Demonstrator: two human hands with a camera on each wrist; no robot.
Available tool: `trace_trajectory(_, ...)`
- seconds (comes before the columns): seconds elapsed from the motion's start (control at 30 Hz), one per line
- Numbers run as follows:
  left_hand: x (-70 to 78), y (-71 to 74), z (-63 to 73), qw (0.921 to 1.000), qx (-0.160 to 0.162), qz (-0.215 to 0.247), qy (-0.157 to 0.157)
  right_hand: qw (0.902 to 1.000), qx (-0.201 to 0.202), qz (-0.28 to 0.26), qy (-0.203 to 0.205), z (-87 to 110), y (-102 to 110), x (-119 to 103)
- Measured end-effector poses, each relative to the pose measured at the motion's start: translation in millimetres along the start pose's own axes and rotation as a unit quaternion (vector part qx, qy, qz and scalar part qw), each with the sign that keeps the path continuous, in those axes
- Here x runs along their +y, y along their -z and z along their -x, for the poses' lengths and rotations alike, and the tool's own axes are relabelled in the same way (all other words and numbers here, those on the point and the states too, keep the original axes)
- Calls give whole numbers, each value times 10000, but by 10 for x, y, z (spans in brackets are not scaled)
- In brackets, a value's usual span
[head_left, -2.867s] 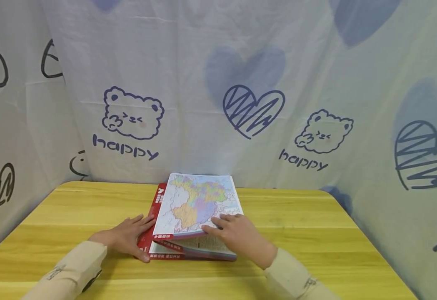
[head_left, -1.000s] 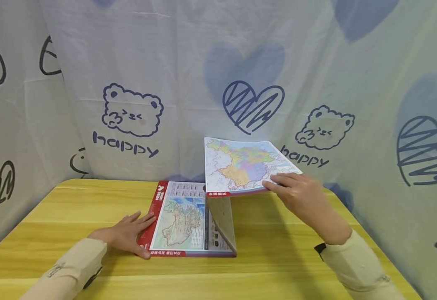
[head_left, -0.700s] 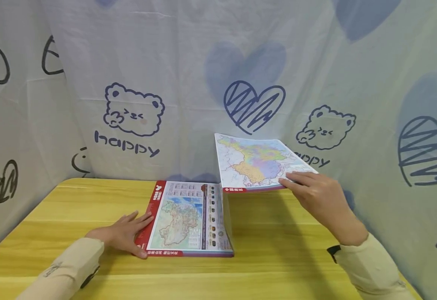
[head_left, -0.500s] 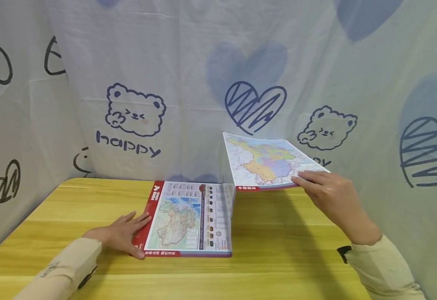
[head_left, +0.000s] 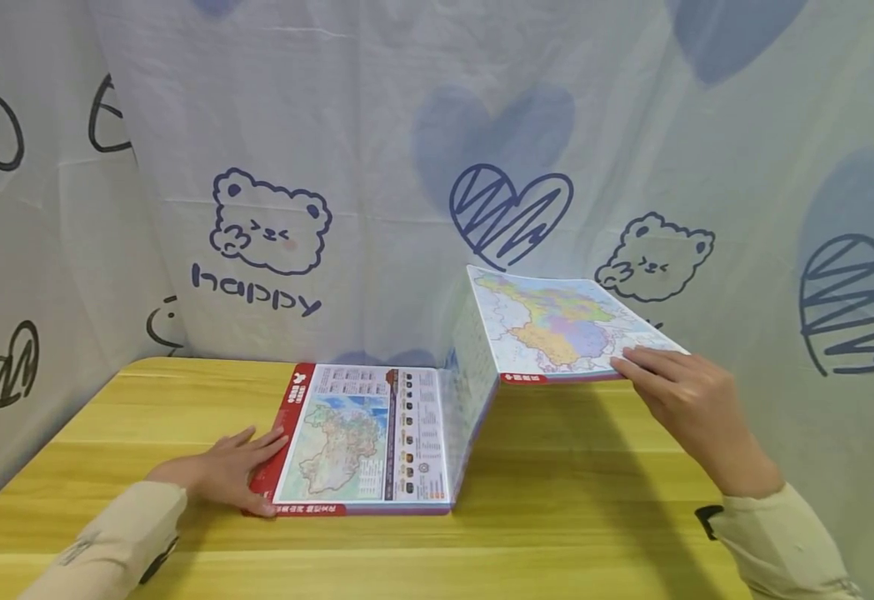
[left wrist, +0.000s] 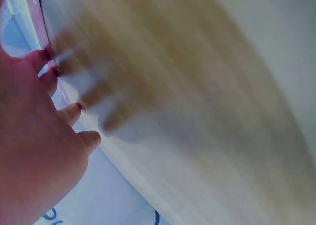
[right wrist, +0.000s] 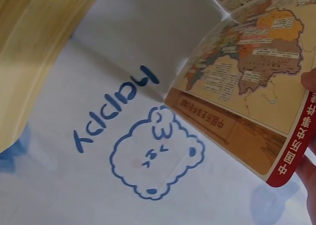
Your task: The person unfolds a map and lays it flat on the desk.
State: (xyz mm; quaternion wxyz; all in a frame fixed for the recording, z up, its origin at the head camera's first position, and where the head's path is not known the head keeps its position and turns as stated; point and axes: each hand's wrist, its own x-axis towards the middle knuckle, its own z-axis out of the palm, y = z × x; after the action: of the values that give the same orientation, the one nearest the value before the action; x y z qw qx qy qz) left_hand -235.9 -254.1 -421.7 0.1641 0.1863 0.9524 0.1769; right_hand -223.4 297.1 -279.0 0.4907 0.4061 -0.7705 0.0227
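The folded map (head_left: 377,433) is being pressed flat on the table (head_left: 594,467) by the left hand (head_left: 219,475), fingers straight. Its raised panel (head_left: 567,329), pinched by the right hand (head_left: 687,400), should be pulled evenly.

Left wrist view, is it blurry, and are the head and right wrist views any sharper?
Left wrist view: yes, the wooden table is smeared by motion blur, and the left hand is soft. Head view: sharp and evenly lit, with a shadow under the lifted map panel. Right wrist view: sharp, the map's print is clear.
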Motion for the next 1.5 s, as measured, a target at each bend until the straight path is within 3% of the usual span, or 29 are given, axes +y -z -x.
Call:
trace_trajectory(0.13,-20,16,27,9997,98,-76,220,9999,60,59,-75,71,19,18)
trace_trajectory(0.53,-230,38,135,9985,306,40,460,9985,-211,360,-364,312,130,108)
trace_trajectory(1.03,-411,97,220,9984,237,285,429,9968,-326,365,-631,716,119,102)
trace_trajectory(1.3,-551,115,273,9980,255,359,452,9967,-440,282,-613,959,33,69)
trace_trajectory(1.5,-621,140,317,9974,287,445,495,9979,-298,72,-566,1165,-71,30)
